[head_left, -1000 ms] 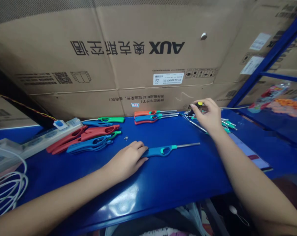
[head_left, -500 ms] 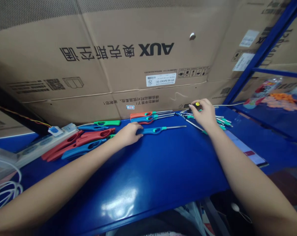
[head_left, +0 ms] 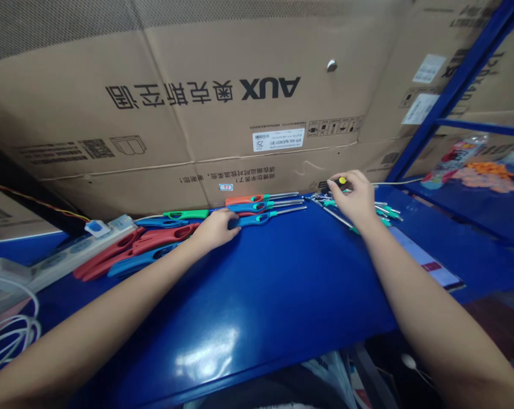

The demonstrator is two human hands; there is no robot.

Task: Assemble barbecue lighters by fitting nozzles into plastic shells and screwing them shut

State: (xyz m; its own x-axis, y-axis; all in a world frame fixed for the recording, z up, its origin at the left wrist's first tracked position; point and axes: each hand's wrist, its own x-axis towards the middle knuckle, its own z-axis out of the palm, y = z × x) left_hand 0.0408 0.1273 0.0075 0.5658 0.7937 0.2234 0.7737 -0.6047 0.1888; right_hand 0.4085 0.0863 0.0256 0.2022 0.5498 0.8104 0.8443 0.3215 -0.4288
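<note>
My left hand [head_left: 216,228] is closed on the handle end of a blue long-nosed lighter [head_left: 252,220] with a metal tube pointing right. Just behind it lie an orange lighter [head_left: 243,199] and other blue and red ones, side by side. My right hand [head_left: 357,196] grips a dark-handled tool [head_left: 342,181] with a yellow end; the rest of it is hidden by the fingers. Beneath and around that hand is a heap of metal lighter tubes [head_left: 388,211] with green ends. Left of my left hand lie several red handles [head_left: 165,234], blue handles [head_left: 143,260] and a green handle [head_left: 188,214].
A white power strip [head_left: 86,245] with a plug runs along the left. A phone-like flat screen [head_left: 427,258] lies on the blue table [head_left: 274,295] at right. Cardboard [head_left: 222,45] stands behind; a blue rack post [head_left: 435,125], a bottle [head_left: 455,162] and orange pieces [head_left: 489,173] are at right.
My left hand has moved left and slightly back with the blue lighter, bringing it close alongside the row of other lighters. The right hand has stayed almost still.
</note>
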